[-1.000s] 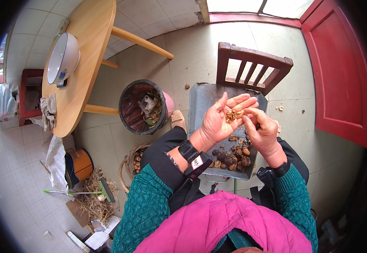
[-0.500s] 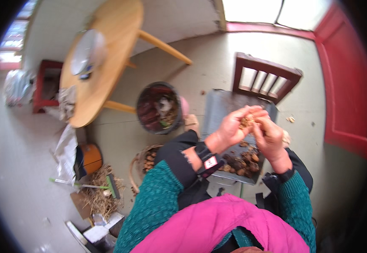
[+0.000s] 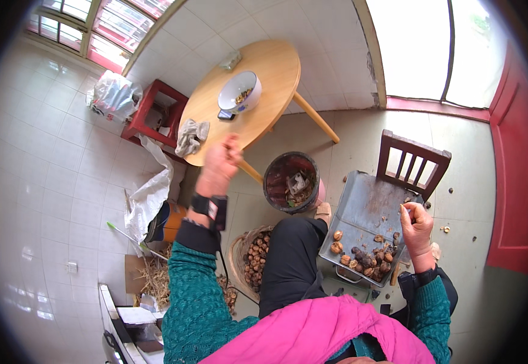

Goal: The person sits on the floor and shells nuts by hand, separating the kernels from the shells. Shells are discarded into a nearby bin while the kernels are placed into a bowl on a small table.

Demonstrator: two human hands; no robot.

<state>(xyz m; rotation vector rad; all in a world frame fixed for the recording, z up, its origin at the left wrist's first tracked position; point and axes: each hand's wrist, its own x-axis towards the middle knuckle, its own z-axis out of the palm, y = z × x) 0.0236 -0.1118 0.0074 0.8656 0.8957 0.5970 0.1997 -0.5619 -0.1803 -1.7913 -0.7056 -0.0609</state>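
The person's left hand is blurred, its fingers curled near the table's near edge; whether anything is inside cannot be told. The right hand is at the tray's right side, thumb and fingertips drawn together; again, one cannot tell whether they pinch something. The red door is cut off by the dark rim at the right, and the person's leg covers part of the wicker basket.

Walnuts, some dark-husked, lie in the near part of the metal tray. Light-brown pieces sit in the white bowl on the wooden table, far left of the tray.

A second ago both hands met over the tray, with nut bits on the left palm; now they are well apart, the left having moved toward the table. The view has swung left, and the bowl's contents now show.
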